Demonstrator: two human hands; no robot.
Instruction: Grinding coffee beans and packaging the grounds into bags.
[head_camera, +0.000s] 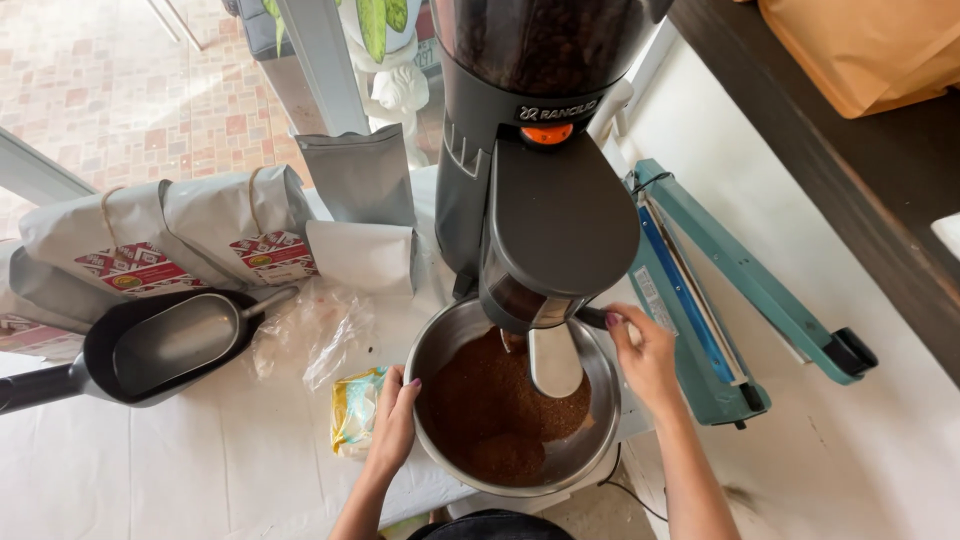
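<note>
Both hands grip the steel bowl (436, 352) of ground coffee (490, 400) — left hand (393, 420), right hand (645, 355) — under the grinder (545, 200).

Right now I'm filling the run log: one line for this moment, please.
left hand: grips steel bowl rim | right hand: on far rim | bowl: ground coffee, under grinder
</note>
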